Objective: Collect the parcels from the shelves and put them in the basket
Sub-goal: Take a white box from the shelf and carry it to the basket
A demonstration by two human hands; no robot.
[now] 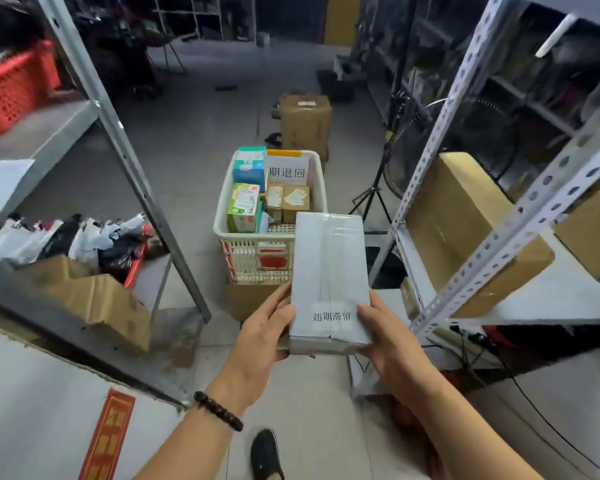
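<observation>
On the near side of the basket (222,216), the left hand (267,330) and right hand (388,341) are closed in a grip on opposite sides of a grey parcel (329,268), at its near end. It is judged stiff, light and tape-slick; its long edges are best clasped.

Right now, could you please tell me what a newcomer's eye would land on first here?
First the grey parcel, held at centre by the left hand and right hand. Just beyond it in the aisle stands the white basket, already holding several small boxes. A red crate glows on the left shelf.
</observation>
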